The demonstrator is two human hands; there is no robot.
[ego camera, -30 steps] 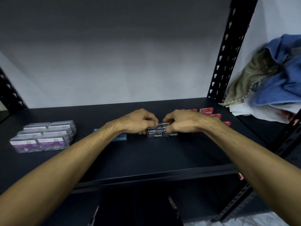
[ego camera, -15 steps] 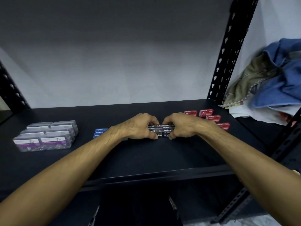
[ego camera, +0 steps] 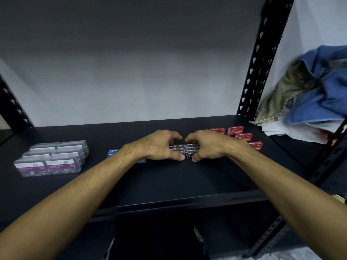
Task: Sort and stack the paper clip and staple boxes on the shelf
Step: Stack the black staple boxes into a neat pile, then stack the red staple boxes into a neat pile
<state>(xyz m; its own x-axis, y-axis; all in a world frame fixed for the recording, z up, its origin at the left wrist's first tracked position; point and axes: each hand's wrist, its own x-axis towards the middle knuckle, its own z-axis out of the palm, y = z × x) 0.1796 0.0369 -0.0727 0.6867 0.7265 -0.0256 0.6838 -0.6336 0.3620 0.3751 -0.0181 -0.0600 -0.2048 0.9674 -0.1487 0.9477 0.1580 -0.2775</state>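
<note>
Two bare hands meet at the middle of a black metal shelf (ego camera: pixel 169 181), both clasping a small stack of black staple boxes (ego camera: pixel 187 149) that sits on the shelf board. The left hand (ego camera: pixel 157 145) curls over the stack's left end, thumb at the near face and fingers arched over the far side; the right hand (ego camera: pixel 208 145) mirrors it on the right end, thumb tip pressed to the near front of the lowest box. Each grip is pinched round the stack, and only a narrow band of box tops with white "Staples" lettering shows between the two hands. Just left of the stack, partly hidden behind the left wrist, lie blue staple boxes (ego camera: pixel 113 152). To the right and farther back, red staple boxes (ego camera: pixel 235 130) lie scattered in a loose group near the shelf's right upright post (ego camera: pixel 262 57), some hidden behind the right hand. At the far left end of the shelf, well apart from the hands, clear paper clip boxes (ego camera: pixel 52 158) with purple labels stand in a tidy block, two across and several rows deep. Beyond the post, on the neighbouring shelf to the right, a heap of clothes (ego camera: pixel 319 87) in blue, olive and white is piled up. A pale wall rises behind the shelf.
</note>
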